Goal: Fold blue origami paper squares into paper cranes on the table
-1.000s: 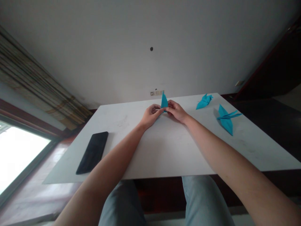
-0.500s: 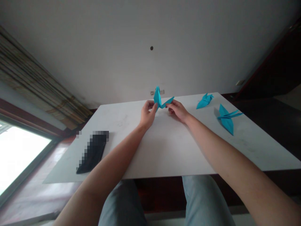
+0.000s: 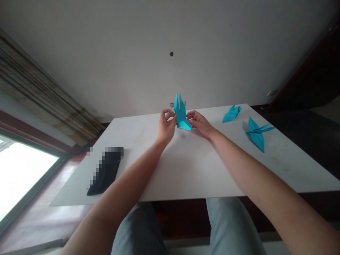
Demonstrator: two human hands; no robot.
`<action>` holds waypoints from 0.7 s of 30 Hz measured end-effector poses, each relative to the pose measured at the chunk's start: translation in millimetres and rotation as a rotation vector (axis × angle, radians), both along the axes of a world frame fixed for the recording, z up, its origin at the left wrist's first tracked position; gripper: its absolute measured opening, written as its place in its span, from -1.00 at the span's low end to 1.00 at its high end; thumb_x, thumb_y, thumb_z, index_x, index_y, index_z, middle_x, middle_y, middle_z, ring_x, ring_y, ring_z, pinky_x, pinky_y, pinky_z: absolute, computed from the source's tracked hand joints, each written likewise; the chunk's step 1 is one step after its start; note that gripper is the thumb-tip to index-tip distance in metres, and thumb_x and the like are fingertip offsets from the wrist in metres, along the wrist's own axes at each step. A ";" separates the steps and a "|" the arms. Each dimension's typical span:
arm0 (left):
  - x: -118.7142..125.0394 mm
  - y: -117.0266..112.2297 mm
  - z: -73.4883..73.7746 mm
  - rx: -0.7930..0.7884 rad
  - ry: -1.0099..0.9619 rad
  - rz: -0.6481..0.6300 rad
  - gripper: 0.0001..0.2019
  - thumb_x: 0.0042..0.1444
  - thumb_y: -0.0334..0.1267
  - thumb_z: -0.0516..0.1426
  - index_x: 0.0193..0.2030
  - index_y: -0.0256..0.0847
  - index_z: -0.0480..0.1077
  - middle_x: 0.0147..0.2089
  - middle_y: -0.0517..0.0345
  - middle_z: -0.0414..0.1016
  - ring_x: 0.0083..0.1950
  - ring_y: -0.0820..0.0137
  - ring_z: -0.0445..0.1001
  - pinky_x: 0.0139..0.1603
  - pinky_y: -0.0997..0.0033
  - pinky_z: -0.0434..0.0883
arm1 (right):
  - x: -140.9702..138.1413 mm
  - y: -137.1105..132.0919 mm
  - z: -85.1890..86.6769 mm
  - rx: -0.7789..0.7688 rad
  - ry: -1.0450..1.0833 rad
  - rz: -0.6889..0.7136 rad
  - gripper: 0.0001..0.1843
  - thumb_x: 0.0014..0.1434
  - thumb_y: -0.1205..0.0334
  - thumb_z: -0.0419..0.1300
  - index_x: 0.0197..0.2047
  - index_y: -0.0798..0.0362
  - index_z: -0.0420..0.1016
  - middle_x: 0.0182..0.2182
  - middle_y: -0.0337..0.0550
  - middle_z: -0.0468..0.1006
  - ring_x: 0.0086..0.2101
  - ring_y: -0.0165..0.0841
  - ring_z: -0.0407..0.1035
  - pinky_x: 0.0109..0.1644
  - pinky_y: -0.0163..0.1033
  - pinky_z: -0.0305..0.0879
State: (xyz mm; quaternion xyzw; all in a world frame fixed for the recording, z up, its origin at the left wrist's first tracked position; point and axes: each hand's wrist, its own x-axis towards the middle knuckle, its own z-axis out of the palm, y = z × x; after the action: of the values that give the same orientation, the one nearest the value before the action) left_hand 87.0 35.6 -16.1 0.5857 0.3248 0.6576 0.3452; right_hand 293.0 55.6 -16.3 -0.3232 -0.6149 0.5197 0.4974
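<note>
A half-folded blue paper figure [image 3: 181, 114] stands upright over the far middle of the white table [image 3: 186, 166], two narrow points up and a flap folded down toward me. My left hand [image 3: 166, 126] pinches its left edge between thumb and fingers. Fingertips of my right hand [image 3: 199, 123] pinch its right side near the lowered flap. Both forearms reach across the table from the near edge.
Two finished blue paper cranes lie at the far right: a small paper crane [image 3: 231, 113] and a larger paper crane [image 3: 257, 134]. A dark phone [image 3: 105, 171] lies near the table's left edge. A window and curtain are at left, a wall socket behind the table.
The blue paper was a closed narrow shape held low; my hands lifted it and opened it, and one flap has swung from pointing right to folded down toward me.
</note>
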 end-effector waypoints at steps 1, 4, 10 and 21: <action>0.6 0.5 -1.0 0.003 -0.008 -0.016 -0.52 0.32 0.17 0.44 -0.03 -0.05 0.33 -0.08 0.19 0.61 -0.28 0.48 0.59 -0.28 0.45 0.56 | 0.3 0.8 -1.1 0.003 0.015 0.015 -0.39 0.03 -0.29 0.62 -0.06 -0.12 0.57 -0.20 -0.25 0.59 -0.25 -0.32 0.43 -0.21 -0.22 0.31; 1.9 3.9 -3.5 -0.015 -0.028 -0.044 -0.55 0.29 0.17 0.45 -0.08 -0.11 0.44 -0.07 0.14 0.65 -0.26 0.46 0.63 -0.25 0.43 0.65 | -0.4 1.6 -1.2 0.032 0.050 0.075 -0.32 -0.01 -0.29 0.66 0.01 -0.14 0.56 -0.20 -0.27 0.61 -0.31 -0.35 0.40 -0.25 -0.22 0.30; 2.1 4.7 -0.3 -0.087 -0.054 -0.098 -0.46 0.26 0.27 0.46 0.06 -0.16 0.60 0.01 0.00 0.76 -0.14 0.29 0.78 -0.13 0.27 0.76 | -9.1 -6.2 14.2 0.091 0.129 0.025 -0.48 0.12 -0.23 0.55 -0.01 -0.17 0.55 -0.25 -0.28 0.58 -0.35 -0.34 0.34 -0.29 -0.21 0.30; 5.8 -7.9 8.7 -0.073 -0.041 -0.059 -0.35 0.10 0.30 0.56 0.05 -0.15 0.58 -0.14 0.11 0.70 -0.31 0.43 0.68 -0.32 0.47 0.61 | -15.3 -12.8 19.7 0.174 -0.017 -0.053 -0.36 0.09 -0.45 0.57 -0.23 -0.08 0.52 -0.40 -0.32 0.46 -0.44 -0.40 0.24 -0.35 -0.21 0.23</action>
State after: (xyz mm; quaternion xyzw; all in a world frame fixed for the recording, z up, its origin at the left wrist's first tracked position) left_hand 92.7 27.7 -7.5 0.5682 0.3239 0.6467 0.3923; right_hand 277.8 42.8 3.4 -0.2993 -0.6532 0.4481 0.5320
